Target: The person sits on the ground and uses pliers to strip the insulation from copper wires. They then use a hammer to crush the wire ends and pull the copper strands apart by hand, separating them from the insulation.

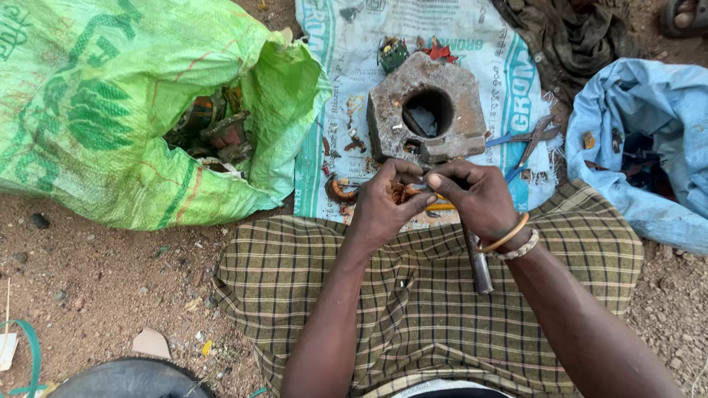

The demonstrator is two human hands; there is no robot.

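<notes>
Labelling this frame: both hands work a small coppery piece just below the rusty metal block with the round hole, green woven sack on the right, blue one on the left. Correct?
Sides are swapped. The head view shows the green woven sack on the left and the blue sack on the right. The rest holds: left hand and right hand work the small coppery piece below the rusty metal block.

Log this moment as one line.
left hand: holds copper wire bundle | right hand: pinches it | metal block: ahead on sack

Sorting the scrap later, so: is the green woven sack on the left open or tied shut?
Open. The green sack lies on its side with its mouth gaping toward the metal block, and rusty scrap parts show inside.
</notes>
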